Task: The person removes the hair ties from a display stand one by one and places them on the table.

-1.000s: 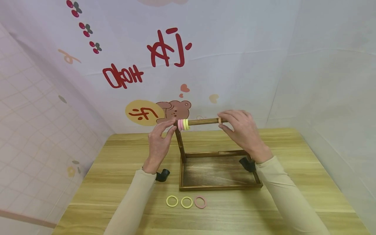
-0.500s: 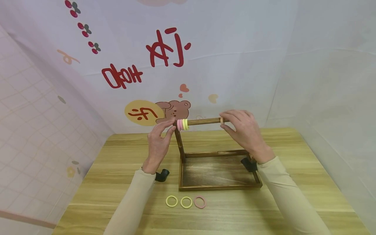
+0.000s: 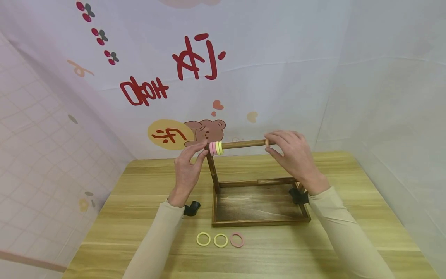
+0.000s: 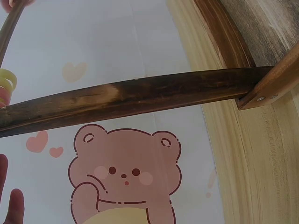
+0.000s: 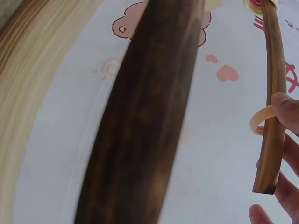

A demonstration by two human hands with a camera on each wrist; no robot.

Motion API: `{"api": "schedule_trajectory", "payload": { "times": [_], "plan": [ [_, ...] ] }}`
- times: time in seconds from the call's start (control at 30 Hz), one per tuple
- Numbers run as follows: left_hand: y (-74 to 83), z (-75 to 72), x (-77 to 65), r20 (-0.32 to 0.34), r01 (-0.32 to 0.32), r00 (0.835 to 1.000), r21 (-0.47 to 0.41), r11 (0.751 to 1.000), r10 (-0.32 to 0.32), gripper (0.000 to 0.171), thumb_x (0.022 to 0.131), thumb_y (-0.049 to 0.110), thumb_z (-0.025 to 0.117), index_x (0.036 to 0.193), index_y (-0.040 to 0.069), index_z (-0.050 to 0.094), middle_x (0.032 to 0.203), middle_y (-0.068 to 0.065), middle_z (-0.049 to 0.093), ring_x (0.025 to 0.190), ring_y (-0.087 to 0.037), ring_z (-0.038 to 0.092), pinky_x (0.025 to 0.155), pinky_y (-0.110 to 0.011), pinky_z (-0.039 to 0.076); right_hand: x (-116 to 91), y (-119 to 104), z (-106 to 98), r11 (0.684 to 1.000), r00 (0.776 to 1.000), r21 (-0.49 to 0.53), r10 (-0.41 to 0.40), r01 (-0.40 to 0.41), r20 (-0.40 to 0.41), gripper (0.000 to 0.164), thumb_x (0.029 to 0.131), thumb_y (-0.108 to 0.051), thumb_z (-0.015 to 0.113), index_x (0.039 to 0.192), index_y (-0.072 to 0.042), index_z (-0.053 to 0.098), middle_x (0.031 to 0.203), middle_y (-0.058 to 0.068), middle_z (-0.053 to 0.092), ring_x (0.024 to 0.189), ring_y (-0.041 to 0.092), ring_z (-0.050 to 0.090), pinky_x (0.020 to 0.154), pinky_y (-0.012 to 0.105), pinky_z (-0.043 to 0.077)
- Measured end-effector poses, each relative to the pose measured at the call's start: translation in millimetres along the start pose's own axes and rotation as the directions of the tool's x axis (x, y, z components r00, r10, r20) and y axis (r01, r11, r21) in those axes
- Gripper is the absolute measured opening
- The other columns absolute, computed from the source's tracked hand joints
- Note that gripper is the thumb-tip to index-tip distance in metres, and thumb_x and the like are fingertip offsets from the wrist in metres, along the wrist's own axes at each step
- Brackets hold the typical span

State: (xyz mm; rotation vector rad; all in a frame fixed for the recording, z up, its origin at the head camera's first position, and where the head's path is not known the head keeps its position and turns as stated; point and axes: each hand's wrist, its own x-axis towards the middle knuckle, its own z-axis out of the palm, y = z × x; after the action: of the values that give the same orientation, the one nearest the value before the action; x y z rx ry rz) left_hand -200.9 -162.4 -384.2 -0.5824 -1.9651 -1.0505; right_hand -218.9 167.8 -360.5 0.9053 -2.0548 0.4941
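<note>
My left hand point(image 3: 184, 172) holds the top of the wooden rack's left post point(image 3: 213, 174) between thumb and fingers, where the rod point(image 3: 244, 144) begins. Next to that hand, pink rings point(image 3: 212, 148) and yellow rings point(image 3: 219, 148) sit together on the rod. Toward the rod's other end, my right hand point(image 3: 292, 157) pinches an orange ring point(image 3: 267, 143) that goes round the rod. The right wrist view shows this orange ring point(image 5: 257, 120) under the thumb, with the rod's cut end just below. Seen from the head, that end is hidden behind the fingers.
Two yellow rings point(image 3: 203, 239) and a pink ring point(image 3: 237, 240) lie flat on the table point(image 3: 278, 255) in front of the rack's tray base point(image 3: 261, 223). A dark wooden bar point(image 5: 140, 116) crosses close to the right wrist camera. A printed cloth point(image 3: 285, 77) hangs behind.
My right hand has slid the orange ring a little to the right along the rod. The left hand and the pink and yellow rings have stayed in place.
</note>
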Motion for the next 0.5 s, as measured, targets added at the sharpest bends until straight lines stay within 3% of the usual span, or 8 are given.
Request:
{"api": "schedule_trajectory", "payload": {
  "times": [0.5],
  "plan": [
    [-2.1, 2.1, -0.9, -0.015, -0.013, 1.0, -0.001, 1.0, 0.013, 0.024, 0.09, -0.001, 0.078, 0.114, -0.002, 0.076, 0.117, -0.016, 0.075, 0.109, -0.034, 0.071, 0.094, -0.053, 0.055, -4.3, 4.5, -5.1, 0.999, 0.999, -0.019, 0.033, -0.032, 0.023, 0.046, 0.081, -0.008, 0.09, 0.123, -0.002, 0.072, 0.12, 0.015, 0.073, 0.11, 0.037, 0.068, 0.097, 0.057, 0.05]
  ]
}}
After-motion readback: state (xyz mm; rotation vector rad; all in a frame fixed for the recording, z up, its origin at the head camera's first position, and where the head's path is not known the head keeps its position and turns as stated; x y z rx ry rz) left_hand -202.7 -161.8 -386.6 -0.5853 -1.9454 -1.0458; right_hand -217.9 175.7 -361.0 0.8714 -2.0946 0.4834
